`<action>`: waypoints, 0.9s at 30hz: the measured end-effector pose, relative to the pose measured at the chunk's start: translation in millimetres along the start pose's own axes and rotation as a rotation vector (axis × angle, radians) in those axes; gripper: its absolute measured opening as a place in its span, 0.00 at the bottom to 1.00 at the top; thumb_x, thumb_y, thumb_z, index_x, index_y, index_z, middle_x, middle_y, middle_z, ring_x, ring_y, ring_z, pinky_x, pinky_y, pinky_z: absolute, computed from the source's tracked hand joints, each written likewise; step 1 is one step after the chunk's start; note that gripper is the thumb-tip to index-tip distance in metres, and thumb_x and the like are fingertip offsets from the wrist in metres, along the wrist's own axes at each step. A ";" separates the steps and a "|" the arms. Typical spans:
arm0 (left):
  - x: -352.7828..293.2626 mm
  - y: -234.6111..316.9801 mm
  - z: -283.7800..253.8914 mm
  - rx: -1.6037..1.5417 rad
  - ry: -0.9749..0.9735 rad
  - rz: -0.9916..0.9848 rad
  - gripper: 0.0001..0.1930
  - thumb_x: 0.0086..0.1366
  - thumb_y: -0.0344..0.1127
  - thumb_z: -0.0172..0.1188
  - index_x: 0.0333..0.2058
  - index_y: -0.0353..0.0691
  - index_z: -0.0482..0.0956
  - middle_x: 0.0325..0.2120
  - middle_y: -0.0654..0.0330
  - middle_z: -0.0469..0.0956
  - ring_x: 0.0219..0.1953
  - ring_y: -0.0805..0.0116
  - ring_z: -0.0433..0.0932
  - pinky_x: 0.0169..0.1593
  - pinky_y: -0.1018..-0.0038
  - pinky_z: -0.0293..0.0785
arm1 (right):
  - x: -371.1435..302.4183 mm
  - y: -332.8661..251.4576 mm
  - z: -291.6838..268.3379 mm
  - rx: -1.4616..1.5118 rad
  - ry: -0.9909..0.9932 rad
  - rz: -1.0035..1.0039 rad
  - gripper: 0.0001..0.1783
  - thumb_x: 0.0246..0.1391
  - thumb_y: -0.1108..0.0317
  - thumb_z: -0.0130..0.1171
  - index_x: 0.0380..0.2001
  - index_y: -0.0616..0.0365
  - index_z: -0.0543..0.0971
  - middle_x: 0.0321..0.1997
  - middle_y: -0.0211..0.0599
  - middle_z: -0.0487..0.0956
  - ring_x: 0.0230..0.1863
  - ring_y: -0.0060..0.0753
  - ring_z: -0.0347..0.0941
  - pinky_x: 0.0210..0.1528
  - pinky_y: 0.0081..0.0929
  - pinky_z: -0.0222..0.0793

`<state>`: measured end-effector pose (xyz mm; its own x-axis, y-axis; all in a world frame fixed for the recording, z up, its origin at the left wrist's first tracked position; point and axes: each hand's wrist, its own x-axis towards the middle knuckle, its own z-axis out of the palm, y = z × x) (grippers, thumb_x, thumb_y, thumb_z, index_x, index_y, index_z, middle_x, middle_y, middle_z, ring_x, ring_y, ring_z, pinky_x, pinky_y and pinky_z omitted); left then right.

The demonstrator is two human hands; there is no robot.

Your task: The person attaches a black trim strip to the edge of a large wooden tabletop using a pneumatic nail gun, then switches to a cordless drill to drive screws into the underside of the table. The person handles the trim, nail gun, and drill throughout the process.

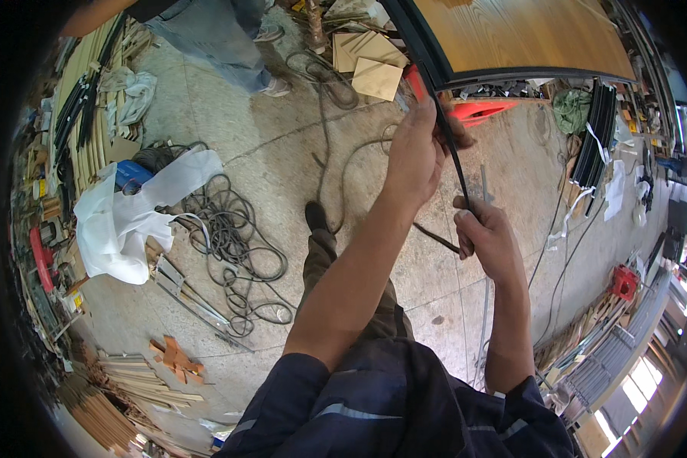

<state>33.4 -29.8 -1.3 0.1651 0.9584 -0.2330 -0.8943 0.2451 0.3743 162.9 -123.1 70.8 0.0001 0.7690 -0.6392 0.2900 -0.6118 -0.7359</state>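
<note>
A long, thin, flexible black strip (457, 164) runs down from the dark edge of a wood-grain panel (534, 38) at the top. My left hand (417, 153) is closed on the strip close to the panel's near corner, its fingers partly hidden behind it. Lower and to the right, my right hand (488, 237) has its fingers curled round the same strip. Between the hands the strip is stretched nearly straight. A loose black length shows left of my right hand, above the floor.
Red supports (481, 112) stand under the panel. Tangled cable (237, 244) and white sheeting (118, 240) lie on the left floor. Another person's legs (217, 46) are at the upper left. Wood boards (378, 79) lie left of the panel, black profiles (597, 133) at right.
</note>
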 end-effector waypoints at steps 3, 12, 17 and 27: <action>13.3 3.5 0.5 0.054 0.021 0.022 0.18 0.77 0.46 0.42 0.40 0.38 0.74 0.27 0.59 0.77 0.31 0.65 0.79 0.42 0.65 0.80 | 8.7 6.3 2.9 -0.135 0.074 -0.060 0.19 0.57 0.65 0.57 0.44 0.72 0.77 0.20 0.33 0.74 0.19 0.20 0.71 0.21 0.24 0.69; 18.2 7.7 5.5 0.194 0.117 -0.015 0.18 0.76 0.46 0.46 0.37 0.37 0.75 0.27 0.60 0.77 0.29 0.65 0.79 0.38 0.66 0.81 | -1.5 62.2 -5.4 -0.249 0.163 -0.029 0.17 0.55 0.65 0.57 0.41 0.70 0.77 0.22 0.35 0.75 0.23 0.23 0.71 0.27 0.28 0.65; 20.2 11.2 7.1 0.127 0.150 -0.068 0.18 0.75 0.48 0.50 0.37 0.37 0.73 0.24 0.60 0.76 0.26 0.66 0.77 0.35 0.67 0.80 | -26.9 72.7 -14.7 -0.259 0.262 -0.045 0.15 0.56 0.65 0.58 0.39 0.67 0.77 0.22 0.33 0.74 0.24 0.23 0.70 0.28 0.27 0.64; 21.1 18.0 2.6 0.038 0.069 -0.197 0.21 0.73 0.53 0.50 0.41 0.38 0.74 0.29 0.59 0.80 0.31 0.65 0.80 0.41 0.66 0.79 | -34.9 68.4 2.6 -0.063 0.360 0.038 0.19 0.61 0.65 0.53 0.49 0.68 0.77 0.22 0.31 0.73 0.24 0.21 0.72 0.29 0.22 0.68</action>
<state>21.9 -4.8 2.8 0.3054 0.8793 -0.3655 -0.8307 0.4336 0.3491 180.3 -192.3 42.2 0.3460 0.7685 -0.5382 0.3418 -0.6375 -0.6905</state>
